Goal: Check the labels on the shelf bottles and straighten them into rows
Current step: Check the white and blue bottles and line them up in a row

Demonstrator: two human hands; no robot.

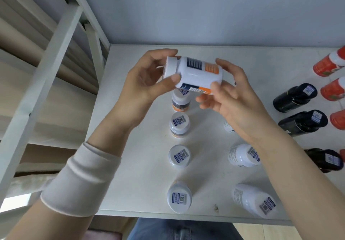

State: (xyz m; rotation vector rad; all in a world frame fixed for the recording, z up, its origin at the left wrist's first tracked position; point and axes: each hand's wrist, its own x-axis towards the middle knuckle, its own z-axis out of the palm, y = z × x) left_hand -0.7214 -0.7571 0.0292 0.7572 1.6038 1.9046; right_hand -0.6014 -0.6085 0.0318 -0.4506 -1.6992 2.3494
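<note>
1. Both hands hold a white bottle [197, 73] on its side above the shelf [140, 165], cap pointing left, blue and orange label facing up
2. The left hand [147, 79] grips the cap end, and the right hand [237, 105] pinches the base end
3. Beneath it, a left column [179, 156] of four white bottles stands upright, with coded stickers on the caps
4. A right column [243, 155] of white bottles is partly hidden by the right forearm
5. Black bottles [295, 97] and red bottles [330, 66] stand in lines at the shelf's right side
</note>
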